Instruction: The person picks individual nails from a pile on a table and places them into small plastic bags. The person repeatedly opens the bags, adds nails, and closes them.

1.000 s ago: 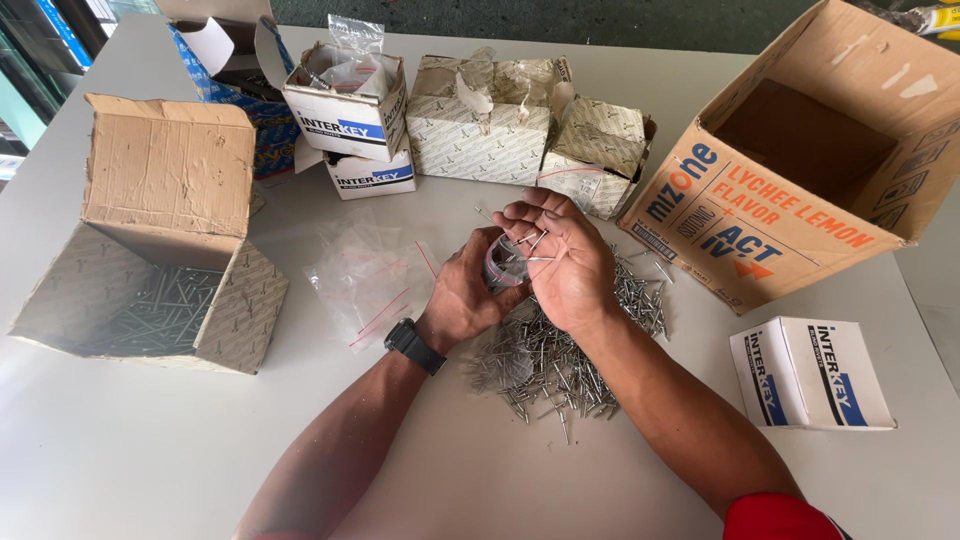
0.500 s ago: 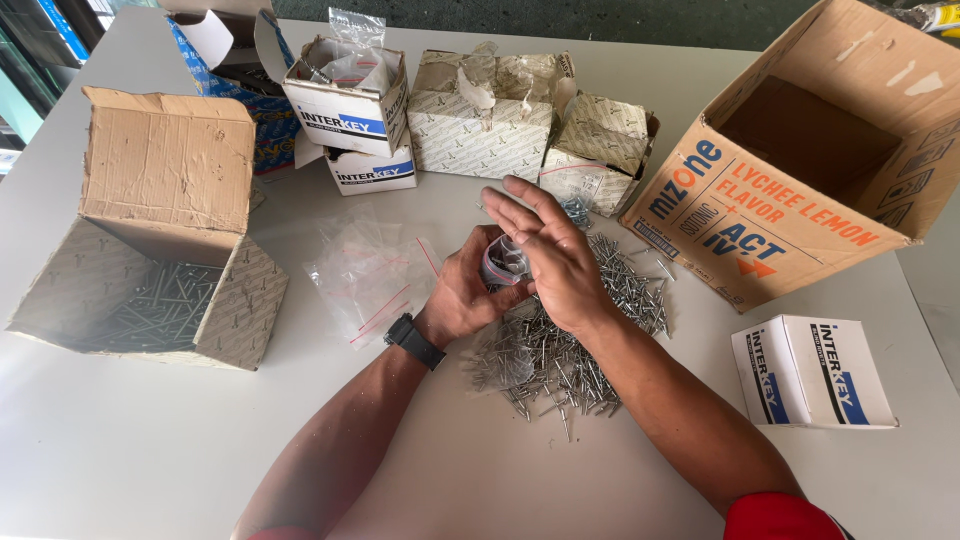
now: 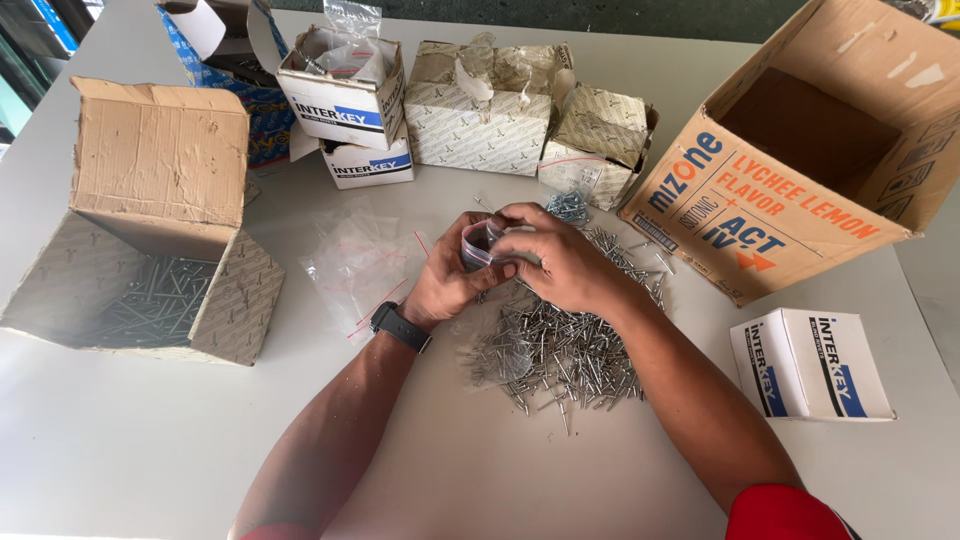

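Note:
My left hand (image 3: 448, 283), with a black watch on the wrist, and my right hand (image 3: 560, 262) meet over the middle of the white table (image 3: 120, 440). Both hold a small clear plastic bag (image 3: 480, 243) with a red strip at its mouth; the fingers of my right hand pinch its top edge. What is inside the bag is mostly hidden by my fingers. Right below and beside my hands lies a loose heap of small silver rivets (image 3: 560, 350).
Several empty clear bags (image 3: 360, 265) lie left of my hands. An open carton of rivets (image 3: 150, 290) stands at the left. Small white boxes (image 3: 345, 85) and patterned boxes (image 3: 490, 100) line the back. A big open carton (image 3: 800, 170) is at the right, a white box (image 3: 810, 365) near it.
My hands have drawn slightly toward me with the bag. My right fingers, spread over the bag before, now close on its top edge.

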